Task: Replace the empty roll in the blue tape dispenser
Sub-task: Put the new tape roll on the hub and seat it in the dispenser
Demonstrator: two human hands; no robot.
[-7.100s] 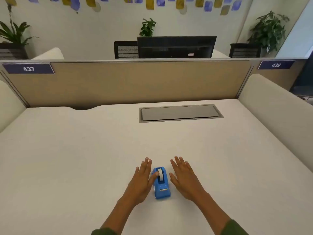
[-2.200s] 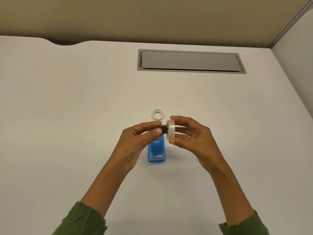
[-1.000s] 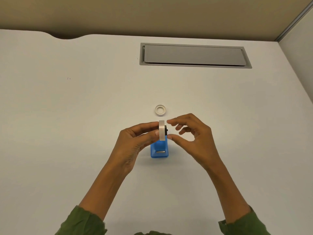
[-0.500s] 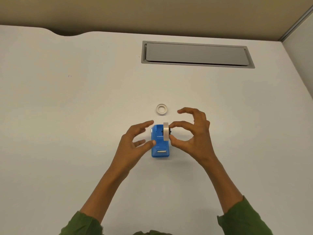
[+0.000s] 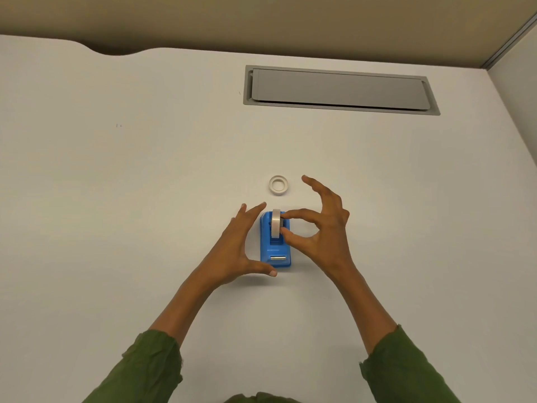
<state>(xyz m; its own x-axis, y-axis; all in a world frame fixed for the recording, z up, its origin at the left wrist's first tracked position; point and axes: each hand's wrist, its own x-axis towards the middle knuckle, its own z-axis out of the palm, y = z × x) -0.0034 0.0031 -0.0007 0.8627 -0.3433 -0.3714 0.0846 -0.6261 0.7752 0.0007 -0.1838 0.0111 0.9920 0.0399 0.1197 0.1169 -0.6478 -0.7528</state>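
The blue tape dispenser (image 5: 275,245), a glossy plastic wedge on the table (image 5: 116,199), is hiding the lower half of the pale tape roll (image 5: 276,225) sitting upright in it. The right hand (image 5: 322,228) is pinching that roll between thumb and forefinger, other fingers spreading. The left hand (image 5: 238,248) is resting beside the dispenser, grip spread. Beyond the dispenser, the empty ring-shaped core (image 5: 278,185) is lying flat.

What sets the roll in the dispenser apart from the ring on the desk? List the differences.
The roll stands on edge in the dispenser; the ring lies flat on the desk. The right hand pinches the roll; nothing touches the ring. The roll looks larger and thicker with tape; the ring is a thin bare hoop. Both are round and whitish.
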